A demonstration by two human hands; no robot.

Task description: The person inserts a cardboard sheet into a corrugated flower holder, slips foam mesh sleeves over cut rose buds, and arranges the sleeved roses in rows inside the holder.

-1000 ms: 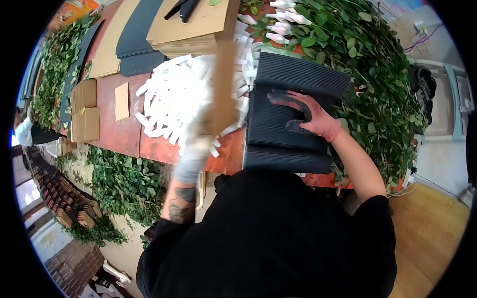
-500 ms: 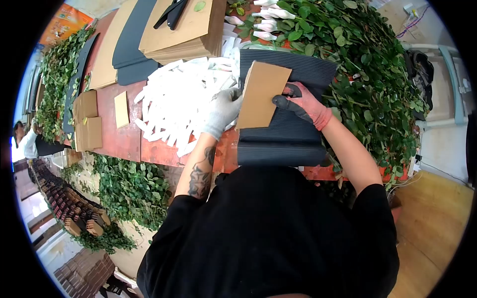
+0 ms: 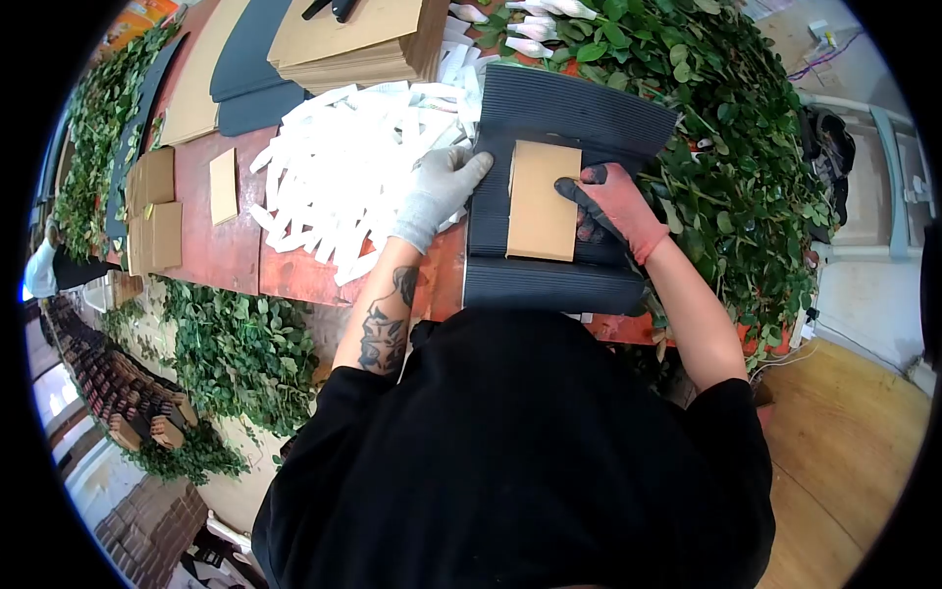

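A black corrugated sheet [image 3: 579,108] lies in front of me, with a folded brown cardboard piece [image 3: 543,201] on its middle. My right hand [image 3: 620,208], in a pink glove with dark fingertips, grips the right edge of the cardboard, thumb on top. My left hand [image 3: 442,189], in a pale grey glove, is at the left edge of the black sheet. Its thumb lies over that edge and its other fingers are curled, partly hidden. Beside the left hand spreads a heap of white paper strips [image 3: 339,167].
A stack of cardboard sheets [image 3: 353,49] stands at the back, black sheets [image 3: 257,93] to its left. Small cardboard pieces [image 3: 155,221] sit on the red table [image 3: 221,260]. Leafy stems [image 3: 726,177] are piled at right, pale wrapped blooms [image 3: 535,29] behind. Another person [image 3: 44,270] is far left.
The cardboard piece has gone from tilted and raised to lying squarely on the black sheet. My left hand has left the cardboard for the sheet's left edge; my right hand keeps its grip.
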